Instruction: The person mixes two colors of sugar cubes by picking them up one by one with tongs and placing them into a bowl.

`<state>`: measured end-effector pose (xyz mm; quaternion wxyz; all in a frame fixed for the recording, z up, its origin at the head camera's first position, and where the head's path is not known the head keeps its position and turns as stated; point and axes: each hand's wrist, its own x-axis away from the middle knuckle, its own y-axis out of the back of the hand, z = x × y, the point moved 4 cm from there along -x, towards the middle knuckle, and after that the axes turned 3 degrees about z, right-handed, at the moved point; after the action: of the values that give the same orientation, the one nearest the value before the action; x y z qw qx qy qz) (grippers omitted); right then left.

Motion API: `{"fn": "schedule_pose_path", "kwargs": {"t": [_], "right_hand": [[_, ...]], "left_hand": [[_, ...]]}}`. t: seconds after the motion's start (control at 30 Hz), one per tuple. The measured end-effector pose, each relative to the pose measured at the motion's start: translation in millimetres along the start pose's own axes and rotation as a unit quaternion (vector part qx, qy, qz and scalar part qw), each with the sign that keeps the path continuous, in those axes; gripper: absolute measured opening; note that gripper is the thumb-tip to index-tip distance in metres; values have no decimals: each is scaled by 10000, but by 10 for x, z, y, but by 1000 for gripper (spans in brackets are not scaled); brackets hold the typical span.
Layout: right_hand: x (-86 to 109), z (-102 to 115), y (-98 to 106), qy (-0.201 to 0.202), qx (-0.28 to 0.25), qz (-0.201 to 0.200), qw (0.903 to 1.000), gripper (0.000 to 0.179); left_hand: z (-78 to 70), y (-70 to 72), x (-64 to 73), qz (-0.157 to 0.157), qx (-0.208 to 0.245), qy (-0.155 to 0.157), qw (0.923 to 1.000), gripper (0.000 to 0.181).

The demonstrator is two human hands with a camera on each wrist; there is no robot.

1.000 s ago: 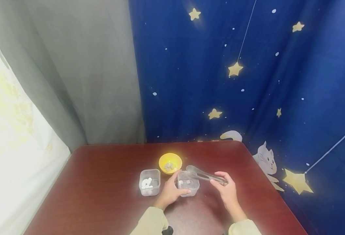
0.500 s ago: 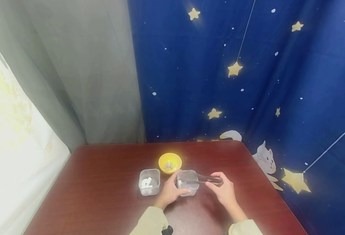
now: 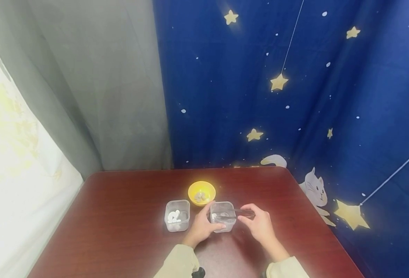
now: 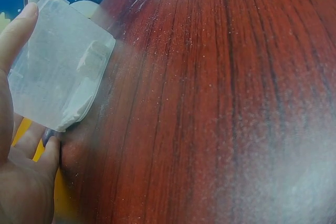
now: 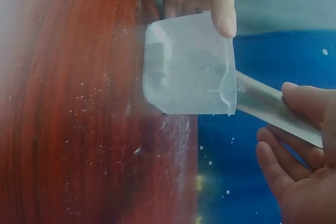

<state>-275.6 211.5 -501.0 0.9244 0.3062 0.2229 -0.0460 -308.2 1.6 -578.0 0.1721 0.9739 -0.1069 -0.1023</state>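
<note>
Clearly, in the head view, a clear plastic container (image 3: 229,225) is held by the left hand (image 3: 200,227), whose thumb is laid across the near side while the fingers are curved round the left side. Metal tongs (image 3: 241,211) are pinched between the thumb and fingers of the right hand (image 3: 261,224), and their far ends are placed inside that container. To its left, a second container (image 3: 184,227) is seen on the dark red table (image 3: 128,224), with white pieces (image 3: 173,217) gathered in it. Just behind, greyish lumps (image 3: 200,197) are held in a yellow bowl (image 3: 192,189). The table is backed by a grey curtain (image 3: 128,77) and a starred blue curtain (image 3: 218,96)

In the left wrist view, the held container is clasped with the thumb at its rim, and pale pieces (image 4: 93,59) are shown blurrily through its wall

In the right wrist view, the tongs are gripped with the thumb on one side and fingers on the other; whether anything is nipped by the tips cannot be told through the cloudy wall
</note>
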Motion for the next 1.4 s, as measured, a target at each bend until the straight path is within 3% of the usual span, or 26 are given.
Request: {"fn": "schedule_pose_path", "kwargs": {"t": [0.4,0.67,0.83,1.07,1.4], "right_hand": [[-65,50,-49,-38,346,255,9991,26],[-90,58,-67,-159,559,319,9978,24],[-50,10,-77,-146,282,161,9994,24],[34,-95,-45,-249,-233,-192,9992,27],[119,-241,-32,-620,-677,-262,9954,28]], "left_hand": [[-32,8,-2,-50,90,-133,9999,96],[-27,33,-5,-56,18,2,10000,95],[5,19,-6,-25,21,72,10000,96],[-10,8,-5,-24,96,-84,9999,97],[-13,8,7,-4,79,66,9999,96]]}}
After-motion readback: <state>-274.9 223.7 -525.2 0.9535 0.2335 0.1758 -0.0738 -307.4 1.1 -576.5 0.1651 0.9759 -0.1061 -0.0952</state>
